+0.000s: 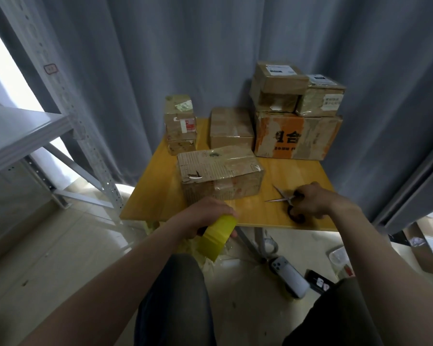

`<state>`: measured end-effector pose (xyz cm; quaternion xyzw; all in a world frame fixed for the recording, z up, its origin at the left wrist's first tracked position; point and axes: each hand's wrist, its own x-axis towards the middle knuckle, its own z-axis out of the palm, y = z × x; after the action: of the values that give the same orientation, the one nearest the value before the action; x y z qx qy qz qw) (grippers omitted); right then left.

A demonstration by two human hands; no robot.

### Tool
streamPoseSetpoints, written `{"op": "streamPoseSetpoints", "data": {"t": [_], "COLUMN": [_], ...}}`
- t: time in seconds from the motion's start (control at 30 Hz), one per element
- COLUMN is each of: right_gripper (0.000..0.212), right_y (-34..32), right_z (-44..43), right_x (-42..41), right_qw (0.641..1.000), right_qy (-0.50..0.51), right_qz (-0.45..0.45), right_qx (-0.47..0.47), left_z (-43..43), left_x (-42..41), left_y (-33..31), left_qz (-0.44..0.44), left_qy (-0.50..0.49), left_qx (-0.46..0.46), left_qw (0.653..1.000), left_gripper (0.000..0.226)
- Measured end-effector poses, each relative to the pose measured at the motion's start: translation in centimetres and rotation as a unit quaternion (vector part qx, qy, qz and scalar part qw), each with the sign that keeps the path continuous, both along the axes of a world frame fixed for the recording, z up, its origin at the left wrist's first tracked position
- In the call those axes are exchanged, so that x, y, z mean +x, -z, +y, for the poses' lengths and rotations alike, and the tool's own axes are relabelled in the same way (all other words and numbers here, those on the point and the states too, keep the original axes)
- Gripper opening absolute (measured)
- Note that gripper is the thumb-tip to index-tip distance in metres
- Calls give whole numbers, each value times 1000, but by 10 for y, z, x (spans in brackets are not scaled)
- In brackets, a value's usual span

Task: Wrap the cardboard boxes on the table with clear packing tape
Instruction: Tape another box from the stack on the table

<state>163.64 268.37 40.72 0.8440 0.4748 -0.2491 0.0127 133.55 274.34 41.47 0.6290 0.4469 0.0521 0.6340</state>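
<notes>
A worn cardboard box (220,174) lies near the front of the small yellow wooden table (298,171). Just in front of it, at the table's front edge, my left hand (205,216) grips a yellowish roll of packing tape (216,236). To the right, my right hand (313,199) holds the black handles of a pair of scissors (281,197); the blades are spread open and lie on the tabletop. More boxes stand behind: a tall narrow one (180,123), a plain one (231,128) and an orange-printed one (298,136) with two smaller boxes (278,87) stacked on it.
A grey curtain hangs behind the table. A grey metal shelf (23,136) stands at the left. On the floor under and right of the table lie a phone (289,275), a dark device (318,282), a tape roll (270,244) and an open carton (430,243). My knees fill the bottom.
</notes>
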Motion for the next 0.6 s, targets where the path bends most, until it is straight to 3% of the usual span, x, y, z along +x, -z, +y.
{"op": "streamPoseSetpoints", "data": {"t": [0.07, 0.13, 0.2, 0.27, 0.4, 0.6], "right_gripper": [43, 34, 29, 32, 38, 48], "right_y": [3, 5, 2, -6, -21, -27], "right_z": [3, 11, 22, 33, 57, 94], "right_x": [-6, -22, -46, -72, -99, -130], "right_qw": [996, 968, 920, 890, 856, 868], "right_qy": [33, 33, -40, -105, -194, -332], "right_qz": [-2, -9, 33, 50, 15, -15], "right_qx": [82, 250, 388, 440, 479, 370], "left_z": [-1, -1, 1, 4, 11, 15], "left_x": [-5, -11, -19, -29, -49, -61], "left_y": [-7, -20, -34, -46, -52, -44], "left_qz": [-13, -38, -68, -97, -110, -99], "left_qy": [12, 2, -33, -66, -91, -128], "left_qx": [34, 63, 75, 67, 82, 82], "left_qw": [999, 997, 994, 991, 986, 983], "left_gripper": [21, 22, 23, 22, 22, 20]}}
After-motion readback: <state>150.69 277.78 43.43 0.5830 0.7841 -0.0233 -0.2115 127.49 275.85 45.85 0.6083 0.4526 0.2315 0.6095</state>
